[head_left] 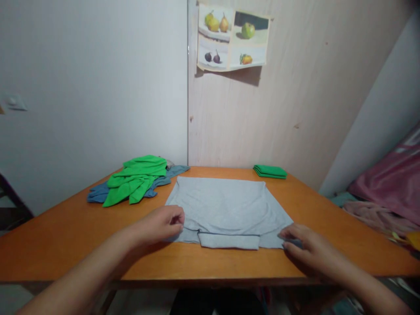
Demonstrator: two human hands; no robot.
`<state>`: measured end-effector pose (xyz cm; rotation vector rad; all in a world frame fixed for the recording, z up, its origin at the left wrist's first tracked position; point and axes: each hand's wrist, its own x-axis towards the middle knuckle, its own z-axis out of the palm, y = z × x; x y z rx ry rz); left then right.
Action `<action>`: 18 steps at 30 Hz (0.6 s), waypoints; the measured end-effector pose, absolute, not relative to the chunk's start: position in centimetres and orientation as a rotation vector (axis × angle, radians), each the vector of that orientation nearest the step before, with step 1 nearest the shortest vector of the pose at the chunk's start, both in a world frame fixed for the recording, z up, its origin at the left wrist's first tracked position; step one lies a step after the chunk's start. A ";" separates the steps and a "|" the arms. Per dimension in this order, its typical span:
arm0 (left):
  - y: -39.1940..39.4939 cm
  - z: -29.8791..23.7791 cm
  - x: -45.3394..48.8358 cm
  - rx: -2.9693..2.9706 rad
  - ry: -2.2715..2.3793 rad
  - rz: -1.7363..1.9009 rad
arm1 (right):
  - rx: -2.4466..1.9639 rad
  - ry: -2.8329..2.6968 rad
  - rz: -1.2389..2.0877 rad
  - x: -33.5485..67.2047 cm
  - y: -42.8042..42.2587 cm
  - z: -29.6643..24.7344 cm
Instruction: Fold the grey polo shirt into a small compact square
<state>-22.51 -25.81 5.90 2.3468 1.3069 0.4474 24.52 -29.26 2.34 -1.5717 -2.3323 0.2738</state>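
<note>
A light grey garment (223,205) lies spread flat on the orange-brown table, with a straight folded band along its near edge. At its left near corner, my left hand (167,222) is closed, fingers curled in toward the thumb against the cloth. My right hand (303,243) grips the opposite near corner, with a bit of the fabric showing between thumb and fingers. Small wrinkles run across the cloth just behind the band.
The table (210,264) ends close to my body. A loose heap with a green garment (138,177) over blue-grey cloth (98,192) lies back left. A folded green cloth (269,171) sits back right. Pink fabric (387,188) is beyond the right edge.
</note>
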 end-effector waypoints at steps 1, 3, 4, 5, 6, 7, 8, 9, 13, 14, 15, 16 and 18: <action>-26.3 5.9 -22.5 2.341 1.309 0.389 | -1.586 -2.356 0.284 24.4 -29.6 2.6; -27.0 5.8 -22.4 2.372 1.344 0.325 | -1.612 -2.384 0.288 24.2 -30.1 3.0; -27.3 5.7 -22.3 2.399 1.363 0.310 | -1.623 -2.391 0.282 24.0 -30.2 3.2; -27.4 5.6 -22.2 2.429 1.376 0.300 | -1.635 -2.394 0.269 23.8 -30.3 3.3; -27.4 5.6 -22.0 2.457 1.383 0.293 | -1.648 -2.395 0.251 23.6 -30.3 3.4; -27.5 5.5 -21.8 2.481 1.388 0.285 | -1.659 -2.396 0.232 23.4 -30.2 3.5; -27.5 5.5 -21.7 2.500 1.392 0.274 | -1.669 -2.398 0.210 23.2 -30.1 3.5; -27.5 5.5 -21.5 2.514 1.398 0.261 | -1.682 -2.399 0.183 23.0 -30.0 3.5; -27.8 5.6 -21.1 2.545 1.452 0.258 | -1.737 -2.386 0.032 22.1 -29.6 3.0; -28.0 5.6 -21.0 2.552 1.465 0.272 | -1.746 -2.369 -0.002 22.0 -29.5 2.8; -28.1 5.6 -20.9 2.557 1.482 0.290 | -1.749 -2.351 -0.024 21.8 -29.4 2.6; -28.3 5.7 -20.8 2.560 1.504 0.308 | -1.750 -2.329 -0.035 21.8 -29.4 2.3; -28.5 5.8 -20.5 2.549 1.566 0.335 | -1.767 -2.265 -0.034 21.6 -29.2 1.9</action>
